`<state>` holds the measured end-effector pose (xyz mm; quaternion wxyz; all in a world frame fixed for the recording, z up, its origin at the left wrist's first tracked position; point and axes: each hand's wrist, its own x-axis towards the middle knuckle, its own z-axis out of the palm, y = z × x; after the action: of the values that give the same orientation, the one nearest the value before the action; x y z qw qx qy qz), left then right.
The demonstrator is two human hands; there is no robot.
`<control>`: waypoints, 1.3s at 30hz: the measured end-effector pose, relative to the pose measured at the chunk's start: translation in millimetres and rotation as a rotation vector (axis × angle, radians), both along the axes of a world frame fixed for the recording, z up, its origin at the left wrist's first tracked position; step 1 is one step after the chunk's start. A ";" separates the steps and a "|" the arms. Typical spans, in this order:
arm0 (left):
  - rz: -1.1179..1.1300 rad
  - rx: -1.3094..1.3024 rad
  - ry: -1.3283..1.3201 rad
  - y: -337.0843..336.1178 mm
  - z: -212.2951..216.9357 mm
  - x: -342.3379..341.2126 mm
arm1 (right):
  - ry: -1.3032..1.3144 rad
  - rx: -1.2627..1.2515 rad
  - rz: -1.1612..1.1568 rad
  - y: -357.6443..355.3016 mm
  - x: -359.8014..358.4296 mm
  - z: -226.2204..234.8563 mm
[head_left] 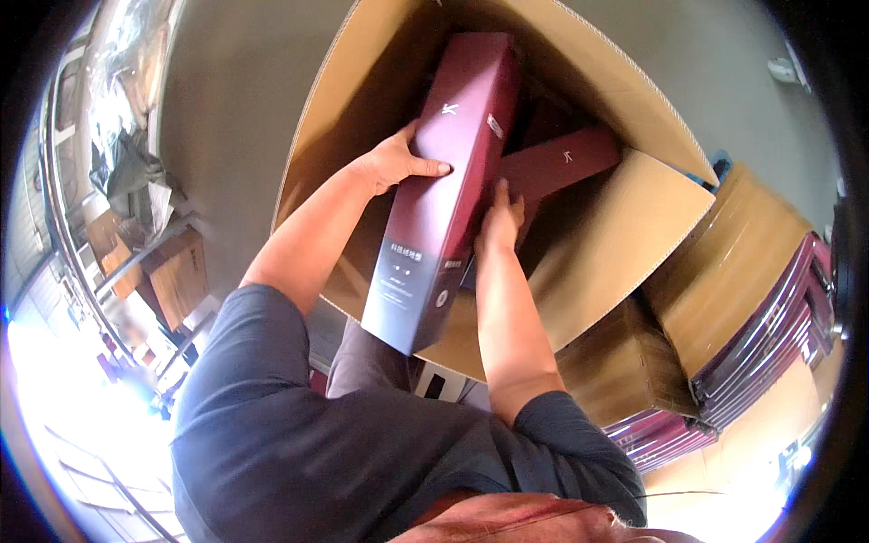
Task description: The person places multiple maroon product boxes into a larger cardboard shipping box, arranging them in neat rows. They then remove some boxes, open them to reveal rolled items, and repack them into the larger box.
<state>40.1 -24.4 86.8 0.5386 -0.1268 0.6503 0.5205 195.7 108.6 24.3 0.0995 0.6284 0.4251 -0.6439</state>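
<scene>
A long maroon box [444, 181] with a dark grey lower end is held between my two hands, tilted over an open cardboard carton [579, 276]. My left hand [398, 163] grips its left edge, thumb lying across the top face. On the opposite side, my right hand [501, 219] presses against the box's right face, its fingers partly hidden. A second maroon box [566, 163] lies slantwise inside the carton, just beyond my right hand. Shadow and the held box hide much of the carton's inside.
Right of the carton stand more brown cartons [625, 348] and a row of maroon boxes [769, 326] packed closely together. Brown boxes [176, 271] and clear plastic wrap [122, 63] are at the left. Grey floor [235, 100] surrounds the carton.
</scene>
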 end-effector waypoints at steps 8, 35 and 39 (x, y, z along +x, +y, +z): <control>-0.768 -0.793 0.447 98.4 15.9 -9.2 | -0.662 0.336 0.331 71.0 -66.7 -49.5; -0.802 -0.967 0.315 172.7 -199.0 170.3 | -0.664 0.623 0.790 103.3 39.2 13.8; -0.684 -0.880 0.303 163.5 -164.2 144.1 | -0.580 0.650 0.770 110.4 54.4 1.0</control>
<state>184.2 139.1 -77.5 0.4737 -0.0456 0.8794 0.0094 250.1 219.0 25.3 0.2407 0.5772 0.7544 -0.1993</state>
